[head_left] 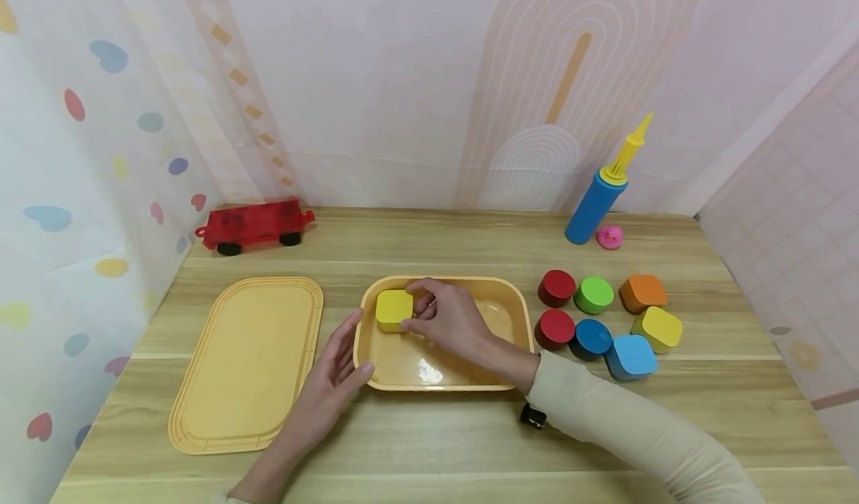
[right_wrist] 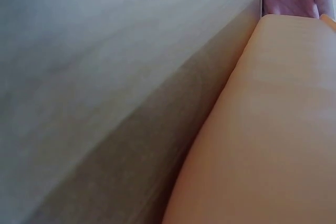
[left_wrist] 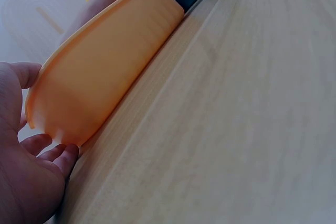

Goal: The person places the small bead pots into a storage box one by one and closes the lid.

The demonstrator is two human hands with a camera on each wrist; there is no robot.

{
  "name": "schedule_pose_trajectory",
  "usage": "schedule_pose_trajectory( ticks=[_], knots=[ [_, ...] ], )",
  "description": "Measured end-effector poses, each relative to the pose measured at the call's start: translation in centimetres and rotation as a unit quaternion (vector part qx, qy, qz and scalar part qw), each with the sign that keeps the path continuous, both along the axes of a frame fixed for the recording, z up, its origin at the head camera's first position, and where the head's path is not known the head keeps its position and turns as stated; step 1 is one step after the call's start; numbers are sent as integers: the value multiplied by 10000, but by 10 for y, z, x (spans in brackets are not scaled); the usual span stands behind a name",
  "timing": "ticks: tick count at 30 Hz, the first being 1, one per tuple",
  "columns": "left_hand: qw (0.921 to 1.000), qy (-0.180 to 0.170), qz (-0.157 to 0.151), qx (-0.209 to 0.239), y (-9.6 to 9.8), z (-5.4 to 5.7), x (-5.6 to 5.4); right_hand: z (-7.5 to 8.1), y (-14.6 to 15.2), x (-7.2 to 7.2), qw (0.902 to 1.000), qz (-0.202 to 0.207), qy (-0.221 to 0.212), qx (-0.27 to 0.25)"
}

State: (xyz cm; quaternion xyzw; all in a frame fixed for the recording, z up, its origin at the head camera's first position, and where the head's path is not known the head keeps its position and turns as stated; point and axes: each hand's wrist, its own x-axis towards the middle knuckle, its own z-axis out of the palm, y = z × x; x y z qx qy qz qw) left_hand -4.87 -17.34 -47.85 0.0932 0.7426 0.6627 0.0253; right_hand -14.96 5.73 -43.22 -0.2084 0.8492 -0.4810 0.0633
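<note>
A pale orange rectangular tub point(head_left: 436, 388) stands on the wooden table. Inside its left end is a yellow rounded-square block point(head_left: 394, 306), which my right hand point(head_left: 451, 319) pinches between thumb and fingertips. The right forearm crosses the tub's right side. My left hand point(head_left: 332, 385) holds the tub's left end. In the left wrist view, that hand's thumb lies at the rim of the tub point(left_wrist: 105, 56), its other fingers low against the end wall. The right wrist view is mostly filled by the tub's long side point(right_wrist: 268, 129), which hides the right hand's fingers and the block.
A flat yellow lid point(head_left: 248, 362) lies left of the tub. Several coloured round and square blocks, among them a light blue one point(head_left: 631, 357), stand to the right. Behind are a red toy wagon point(head_left: 253, 226), a blue-and-yellow pump point(head_left: 596, 206) and a pink duck point(head_left: 610, 237).
</note>
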Motion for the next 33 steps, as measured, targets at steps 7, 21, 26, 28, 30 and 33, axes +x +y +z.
schedule_pose_trajectory(
  ticks=[7, 21, 26, 28, 30, 33],
  knots=[
    [10000, 9, 15, -19, 1, 0, -1, 1, 2, 0, 10000, 4, -5, 26],
    [10000, -61, 35, -50, 1, 2, 0, 8, 14, 7, 9997, -241, 76, 60],
    [10000, -60, 27, -7, 1, 3, 1, 12, 22, 12, 9994, -339, 93, -35],
    [10000, -51, 17, 23, 1, 3, 1, 16, 26, 15, 9993, -340, 112, -78],
    [10000, -40, 18, 43, 1, 2, 1, 19, 30, 17, 9993, -309, 124, -178],
    [10000, -27, 14, 53, 1, 2, 1, 22, 36, 22, 9988, -246, 121, -404]
  ],
)
